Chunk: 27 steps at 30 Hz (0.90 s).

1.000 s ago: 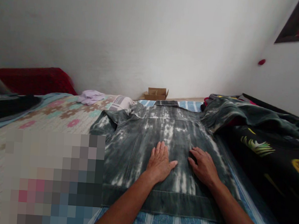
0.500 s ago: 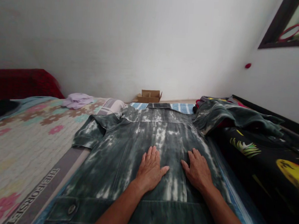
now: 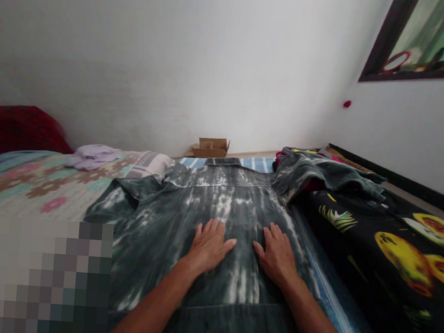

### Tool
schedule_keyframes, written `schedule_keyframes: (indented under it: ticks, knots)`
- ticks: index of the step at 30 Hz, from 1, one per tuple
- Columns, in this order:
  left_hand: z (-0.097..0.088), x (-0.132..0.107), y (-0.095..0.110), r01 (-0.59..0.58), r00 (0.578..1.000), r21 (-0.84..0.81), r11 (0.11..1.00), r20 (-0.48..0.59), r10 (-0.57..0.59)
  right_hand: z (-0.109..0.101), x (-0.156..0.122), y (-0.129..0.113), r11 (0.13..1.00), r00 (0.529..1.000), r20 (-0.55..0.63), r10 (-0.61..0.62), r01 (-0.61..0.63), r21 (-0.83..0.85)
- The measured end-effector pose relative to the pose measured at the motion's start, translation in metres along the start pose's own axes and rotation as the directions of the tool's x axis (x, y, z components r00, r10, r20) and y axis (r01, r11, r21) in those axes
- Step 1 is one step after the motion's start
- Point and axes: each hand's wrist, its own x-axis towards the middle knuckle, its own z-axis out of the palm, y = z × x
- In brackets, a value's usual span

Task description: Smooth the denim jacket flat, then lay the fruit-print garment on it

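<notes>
A dark green and white tie-dyed denim jacket lies spread out back side up, its collar toward the wall and its hem band toward me. Flat on the middle of its back rests my left hand, thumb pointing right and fingers extended. My right hand presses palm down a little to the right, also with outstretched fingers. Neither hand grips anything. The jacket's left sleeve is laid out to the side, while the right sleeve drapes over a heap of clothes. Blurred blocks cover the lower left of the view.
Under the jacket is a blue striped sheet. Black clothing with yellow fruit prints lies to the right. A floral quilt with a lilac cloth is at left. An open cardboard box stands by the wall.
The camera view has turned slightly right, so everything appears shifted left. Both hands stay flat on the jacket's back, the right one slightly closer to the left.
</notes>
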Motion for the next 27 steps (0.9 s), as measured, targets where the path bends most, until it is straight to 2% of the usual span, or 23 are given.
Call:
schedule_keyframes:
  ticks: [4,7,10,14,20,23,25,27]
  knots:
    - [-0.002,0.034,0.003,0.063,0.997,-0.020,0.998,-0.046,-0.064,-0.001,0.000,0.000,1.000,1.000,0.004,0.006,-0.006,0.009]
    - [0.006,0.056,0.003,0.112,0.991,-0.031,0.993,-0.064,-0.114,-0.002,0.000,0.001,1.000,0.999,0.028,0.015,-0.016,0.022]
    - [0.016,0.067,0.000,0.128,0.987,-0.019,0.992,-0.097,-0.129,-0.003,0.000,0.005,1.000,0.998,0.061,0.016,-0.017,0.016]
    - [0.023,0.069,-0.004,0.112,0.985,-0.016,0.994,-0.128,-0.113,-0.003,0.002,0.015,1.000,0.996,0.084,0.026,-0.025,-0.014]
    - [0.024,0.064,-0.004,0.108,0.987,-0.051,0.993,-0.110,-0.113,0.001,0.002,0.038,0.988,0.985,0.112,0.132,-0.123,-0.089]
    - [0.027,0.061,-0.002,0.100,0.988,-0.082,0.992,-0.106,-0.109,0.006,0.000,0.044,0.976,0.985,0.071,0.159,-0.146,-0.158]
    - [0.029,0.059,-0.001,0.097,0.989,-0.103,0.990,-0.105,-0.108,0.009,0.002,0.042,0.973,0.994,0.039,0.106,-0.096,-0.208]
    - [0.031,0.057,0.000,0.097,0.988,-0.127,0.987,-0.105,-0.111,0.010,0.008,0.031,0.974,1.000,0.029,-0.001,0.007,-0.225]
